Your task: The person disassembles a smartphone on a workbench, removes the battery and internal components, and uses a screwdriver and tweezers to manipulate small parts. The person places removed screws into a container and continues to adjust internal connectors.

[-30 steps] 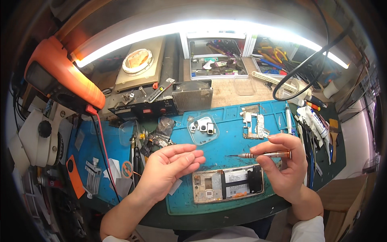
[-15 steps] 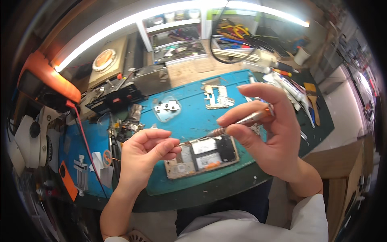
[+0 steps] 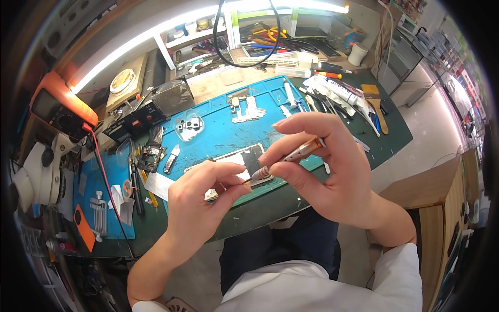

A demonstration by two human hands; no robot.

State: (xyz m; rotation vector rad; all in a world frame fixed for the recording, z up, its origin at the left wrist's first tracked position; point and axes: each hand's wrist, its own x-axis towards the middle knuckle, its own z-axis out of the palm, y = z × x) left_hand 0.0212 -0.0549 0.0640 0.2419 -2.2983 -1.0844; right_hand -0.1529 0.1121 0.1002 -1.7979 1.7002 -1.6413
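A slim precision screwdriver [image 3: 292, 154], with a silver and copper-coloured handle, slants down to the left in my right hand [image 3: 338, 182]. Thumb and fingers close round its shaft. The tip meets the thumb and index finger of my left hand [image 3: 200, 195], which are pinched together; whatever they hold there is too small to make out. Beneath both hands lies an opened smartphone [image 3: 254, 152] with its inside parts showing. My left hand covers much of the phone.
A blue repair mat [image 3: 208, 143] bears a metal phone frame part [image 3: 247, 110] and a clear dish [image 3: 188, 128] of small parts. An orange multimeter [image 3: 60, 106] stands left, its red lead hanging down. A brush [image 3: 375, 106] and tools lie right. A black cable loop [image 3: 277, 36] hangs at the back.
My hands have come together: the right moved left with the screwdriver, and its tip now meets my left fingers. The view has shifted, so the bench sits further left.
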